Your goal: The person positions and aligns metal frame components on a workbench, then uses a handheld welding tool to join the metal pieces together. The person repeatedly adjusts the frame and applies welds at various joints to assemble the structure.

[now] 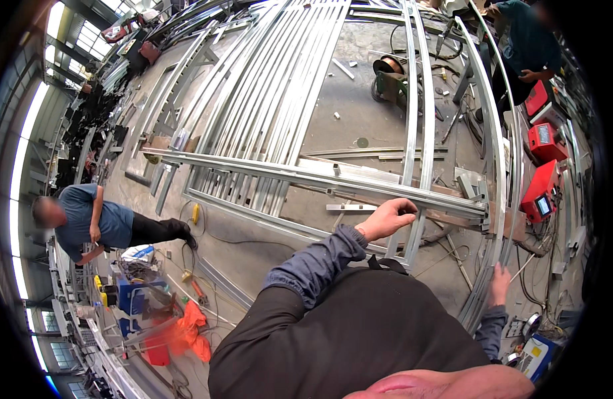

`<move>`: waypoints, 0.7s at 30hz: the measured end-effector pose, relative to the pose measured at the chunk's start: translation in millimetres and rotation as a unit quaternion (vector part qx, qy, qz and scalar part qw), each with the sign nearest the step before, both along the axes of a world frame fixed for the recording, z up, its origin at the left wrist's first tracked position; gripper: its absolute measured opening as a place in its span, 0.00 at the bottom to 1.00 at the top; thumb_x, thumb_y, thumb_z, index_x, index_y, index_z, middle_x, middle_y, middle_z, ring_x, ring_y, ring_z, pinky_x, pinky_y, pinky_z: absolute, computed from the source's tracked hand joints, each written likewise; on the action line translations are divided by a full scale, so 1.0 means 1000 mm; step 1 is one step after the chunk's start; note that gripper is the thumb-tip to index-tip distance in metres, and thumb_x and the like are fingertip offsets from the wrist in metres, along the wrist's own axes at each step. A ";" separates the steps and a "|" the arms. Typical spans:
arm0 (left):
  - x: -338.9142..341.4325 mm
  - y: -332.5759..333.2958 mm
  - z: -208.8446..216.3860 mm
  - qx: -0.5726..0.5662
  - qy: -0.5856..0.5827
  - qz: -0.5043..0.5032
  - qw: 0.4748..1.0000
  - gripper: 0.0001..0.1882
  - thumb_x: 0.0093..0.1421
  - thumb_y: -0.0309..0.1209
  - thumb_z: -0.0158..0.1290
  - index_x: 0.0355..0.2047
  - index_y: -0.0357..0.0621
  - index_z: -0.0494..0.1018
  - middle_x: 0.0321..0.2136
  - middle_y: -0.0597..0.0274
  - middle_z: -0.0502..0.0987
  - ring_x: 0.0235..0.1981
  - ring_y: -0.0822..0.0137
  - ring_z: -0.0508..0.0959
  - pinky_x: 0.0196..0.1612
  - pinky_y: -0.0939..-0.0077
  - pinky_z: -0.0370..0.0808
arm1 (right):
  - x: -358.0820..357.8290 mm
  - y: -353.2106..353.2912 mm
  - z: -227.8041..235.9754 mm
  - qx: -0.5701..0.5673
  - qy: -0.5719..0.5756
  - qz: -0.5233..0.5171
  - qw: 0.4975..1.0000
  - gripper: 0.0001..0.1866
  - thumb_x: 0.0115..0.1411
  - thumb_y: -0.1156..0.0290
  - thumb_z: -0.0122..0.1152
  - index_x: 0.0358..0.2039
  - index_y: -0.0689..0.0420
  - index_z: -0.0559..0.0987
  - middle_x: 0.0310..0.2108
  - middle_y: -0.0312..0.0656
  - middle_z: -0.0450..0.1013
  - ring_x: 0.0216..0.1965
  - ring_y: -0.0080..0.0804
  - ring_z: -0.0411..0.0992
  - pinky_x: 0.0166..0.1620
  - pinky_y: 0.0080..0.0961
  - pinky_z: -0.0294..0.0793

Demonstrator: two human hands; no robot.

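My left hand (389, 219) is in front of me with its fingers curled in, just on the near side of a long galvanized steel crossbar (306, 176). Whatever it may hold is hidden. Low on the right, my right hand (498, 286) is smeared by motion beside a bundle of long metal rails (481, 292); its fingers cannot be read. The crossbar runs from the left to a bracketed end at the right, crossing over a pair of lengthwise rails (409, 133).
Many parallel steel profiles (273, 86) lie beyond the crossbar. A wire spool (389, 65) stands on the floor. Red machines (540, 189) line the right side, near a co-worker (529, 46). Another person (97, 223) stands at left, above orange cloth (193, 332) and floor cables.
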State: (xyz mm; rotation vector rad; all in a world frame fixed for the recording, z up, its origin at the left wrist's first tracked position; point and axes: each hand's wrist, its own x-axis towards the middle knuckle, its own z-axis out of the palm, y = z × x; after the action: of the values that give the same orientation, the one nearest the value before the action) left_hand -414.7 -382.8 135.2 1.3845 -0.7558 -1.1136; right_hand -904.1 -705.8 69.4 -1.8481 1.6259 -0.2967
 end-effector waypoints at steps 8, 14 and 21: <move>0.054 0.009 0.012 -0.001 0.093 0.005 0.996 0.41 0.75 0.39 0.65 0.80 0.36 0.58 0.71 0.45 0.70 0.62 0.60 0.79 0.62 0.64 0.80 | 0.062 0.221 0.030 0.113 -0.134 0.039 0.984 0.22 0.77 0.59 0.66 0.33 0.64 0.73 0.27 0.29 0.65 0.32 0.23 0.60 0.34 0.33 0.62; 0.075 0.007 0.029 -0.039 0.217 0.125 0.967 0.55 0.77 0.47 0.62 0.86 0.40 0.37 0.76 0.44 0.64 0.72 0.52 0.73 0.69 0.54 0.75 | 0.091 0.283 0.050 0.081 -0.121 0.164 0.976 0.23 0.75 0.61 0.69 0.30 0.62 0.69 0.23 0.36 0.61 0.30 0.25 0.57 0.33 0.35 0.62; 0.111 0.045 0.001 -0.073 0.204 0.338 0.916 0.32 0.81 0.39 0.56 0.75 0.41 0.56 0.52 0.57 0.77 0.45 0.63 0.84 0.47 0.63 0.86 | 0.133 0.255 0.073 -0.025 -0.038 0.282 0.958 0.23 0.66 0.61 0.75 0.27 0.61 0.70 0.20 0.52 0.66 0.22 0.49 0.65 0.29 0.44 0.64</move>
State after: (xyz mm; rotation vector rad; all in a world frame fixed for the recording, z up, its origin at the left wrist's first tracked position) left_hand -303.5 -338.2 136.6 1.0994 -0.0299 -0.7303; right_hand -771.4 -450.9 142.0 -2.2129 0.9863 -0.1542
